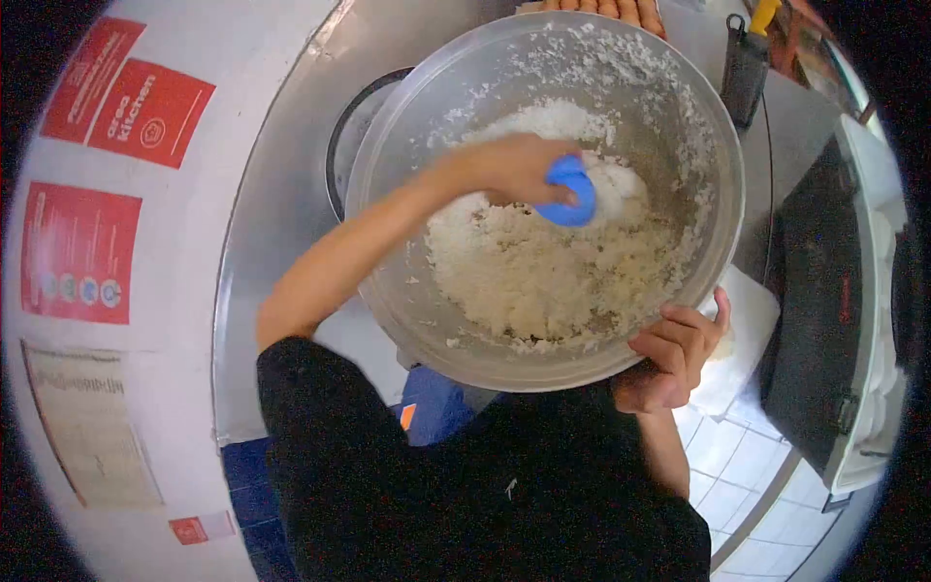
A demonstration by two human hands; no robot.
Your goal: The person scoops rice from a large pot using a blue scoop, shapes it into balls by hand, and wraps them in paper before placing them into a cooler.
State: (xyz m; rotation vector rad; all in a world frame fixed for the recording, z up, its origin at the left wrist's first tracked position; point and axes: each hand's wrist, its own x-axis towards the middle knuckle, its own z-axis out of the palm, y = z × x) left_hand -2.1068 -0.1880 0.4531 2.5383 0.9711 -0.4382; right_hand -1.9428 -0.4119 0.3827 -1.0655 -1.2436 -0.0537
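Observation:
A large, tilted metal bowl [456, 361] holds white and yellowish grains that look like cooked rice [543, 276]. Grains also cling to its inner wall. My left hand [524, 170] is inside it, closed around a small round blue plastic piece [568, 194], whose exact kind I cannot make out. Beside that blue piece lies a white clump of the rice. At the lower right, my right hand [674, 354] grips the outer rim of the bowl, with its fingers curled along the edge.
A metal counter [281, 242] runs behind and left of the bowl. A black curved rim [339, 145] shows beside it. A grater-like tool [745, 73], brown rolls [611, 8] and a black-fronted appliance [819, 301] are around. Red signs [150, 112] hang on the left wall.

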